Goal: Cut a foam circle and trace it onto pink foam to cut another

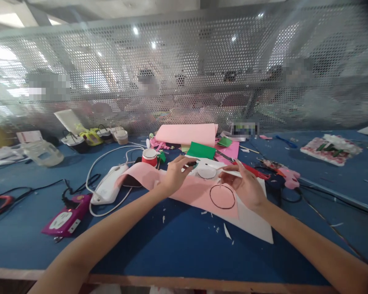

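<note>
My left hand (178, 173) has its fingers pinched together over the work sheets, with a small dark bit at the fingertips that I cannot make out. My right hand (247, 185) has its fingers bent together, with a thin white edge showing between them; what it holds is unclear. Between the two hands is a white disc (206, 171). Below lies a long pink sheet (190, 192), its left end curling up. A black circle outline (222, 196) shows on its right part. Under the pink sheet is a white sheet (257, 222).
On the left are a white power strip (106, 190), a purple socket block (68, 216) and cables. A red-and-white cup (149, 157), green sheet (201, 150) and pink roll (185, 134) stand behind. At right lies a pink glue gun (290, 176). White scraps (227, 231) litter the front.
</note>
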A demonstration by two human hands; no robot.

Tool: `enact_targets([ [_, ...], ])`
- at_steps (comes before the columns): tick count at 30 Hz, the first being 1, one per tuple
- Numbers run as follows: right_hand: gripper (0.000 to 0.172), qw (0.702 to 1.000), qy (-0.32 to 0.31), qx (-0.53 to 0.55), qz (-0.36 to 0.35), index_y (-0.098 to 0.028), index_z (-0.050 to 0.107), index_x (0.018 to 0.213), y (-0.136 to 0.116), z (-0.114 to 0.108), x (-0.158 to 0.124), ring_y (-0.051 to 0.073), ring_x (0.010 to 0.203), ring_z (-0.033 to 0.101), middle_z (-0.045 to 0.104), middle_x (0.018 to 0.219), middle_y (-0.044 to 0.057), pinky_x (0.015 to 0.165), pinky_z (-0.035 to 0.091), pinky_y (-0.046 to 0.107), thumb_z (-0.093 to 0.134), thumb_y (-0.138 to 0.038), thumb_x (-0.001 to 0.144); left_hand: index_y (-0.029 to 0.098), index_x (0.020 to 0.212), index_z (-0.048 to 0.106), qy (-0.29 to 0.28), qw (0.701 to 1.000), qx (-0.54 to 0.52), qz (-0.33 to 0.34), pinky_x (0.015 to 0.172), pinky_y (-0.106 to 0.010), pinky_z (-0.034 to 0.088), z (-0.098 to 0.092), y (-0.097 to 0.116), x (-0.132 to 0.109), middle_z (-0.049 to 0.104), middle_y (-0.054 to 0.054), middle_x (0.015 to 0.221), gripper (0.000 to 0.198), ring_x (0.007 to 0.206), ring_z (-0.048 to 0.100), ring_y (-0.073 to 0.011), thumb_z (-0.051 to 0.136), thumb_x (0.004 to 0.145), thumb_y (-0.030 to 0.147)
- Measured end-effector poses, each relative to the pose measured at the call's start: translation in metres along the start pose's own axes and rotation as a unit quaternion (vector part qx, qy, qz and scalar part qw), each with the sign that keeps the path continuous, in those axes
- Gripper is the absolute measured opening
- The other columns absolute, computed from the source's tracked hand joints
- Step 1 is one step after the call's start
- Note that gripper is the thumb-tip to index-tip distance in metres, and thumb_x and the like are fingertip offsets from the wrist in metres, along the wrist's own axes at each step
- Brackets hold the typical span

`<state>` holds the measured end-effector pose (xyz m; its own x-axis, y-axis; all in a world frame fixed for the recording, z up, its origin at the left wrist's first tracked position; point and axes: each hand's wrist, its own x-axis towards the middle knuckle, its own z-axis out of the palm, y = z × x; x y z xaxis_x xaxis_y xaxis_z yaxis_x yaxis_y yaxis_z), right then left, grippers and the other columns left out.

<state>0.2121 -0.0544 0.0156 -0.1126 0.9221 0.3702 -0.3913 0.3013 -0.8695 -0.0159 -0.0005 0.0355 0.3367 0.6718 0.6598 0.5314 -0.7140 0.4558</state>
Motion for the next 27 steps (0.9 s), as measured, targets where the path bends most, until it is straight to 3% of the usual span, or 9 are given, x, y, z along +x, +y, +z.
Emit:
enact_targets([
  [4, 0.027, 1.0, -0.007, -0.011, 0.006, -0.028, 0.071, 0.093, 0.002, 0.0, -0.001, 0.017, 0.071, 0.063, 0.068, 0.086, 0.004, 0.061, 0.053, 0.034, 0.05, -0.044, 0.091, 0.019, 0.098, 0.067, -0.018, 0.998, -0.053, -0.003, 0.07, -0.025, 0.054, 0.004, 0.009, -0.004, 0.07, -0.005, 0.092, 0.019, 0.079, 0.063, -0.0126, 0.059, 0.082, 0.013],
  [9, 0.024, 1.0, -0.013, -0.018, 0.007, -0.028, 0.071, 0.095, 0.002, 0.001, -0.002, 0.017, 0.074, 0.063, 0.067, 0.101, 0.005, 0.065, 0.052, 0.035, 0.052, -0.042, 0.09, 0.018, 0.095, 0.067, -0.024, 0.997, -0.078, -0.011, 0.074, -0.028, 0.054, 0.007, 0.007, -0.006, 0.071, -0.006, 0.091, 0.017, 0.083, 0.064, -0.0141, 0.061, 0.08, 0.013],
  [19, 0.023, 0.999, 0.011, 0.006, 0.051, -0.023, 0.072, 0.087, -0.002, 0.002, 0.0, 0.018, 0.067, 0.062, 0.068, 0.093, 0.006, 0.058, 0.05, 0.035, 0.06, -0.043, 0.084, 0.017, 0.095, 0.067, -0.029, 0.99, -0.129, -0.041, 0.073, -0.027, 0.055, 0.008, 0.006, -0.006, 0.072, -0.006, 0.09, 0.019, 0.076, 0.066, -0.0133, 0.064, 0.077, 0.012],
  [27, 0.026, 0.997, 0.026, -0.024, 0.065, -0.023, 0.069, 0.095, 0.003, 0.004, 0.0, 0.016, 0.069, 0.063, 0.067, 0.094, 0.005, 0.059, 0.051, 0.031, 0.068, -0.042, 0.077, 0.017, 0.096, 0.069, -0.088, 0.989, -0.11, 0.055, 0.075, -0.029, 0.053, 0.0, 0.015, -0.004, 0.072, -0.008, 0.089, 0.017, 0.08, 0.066, -0.0158, 0.059, 0.084, 0.021],
])
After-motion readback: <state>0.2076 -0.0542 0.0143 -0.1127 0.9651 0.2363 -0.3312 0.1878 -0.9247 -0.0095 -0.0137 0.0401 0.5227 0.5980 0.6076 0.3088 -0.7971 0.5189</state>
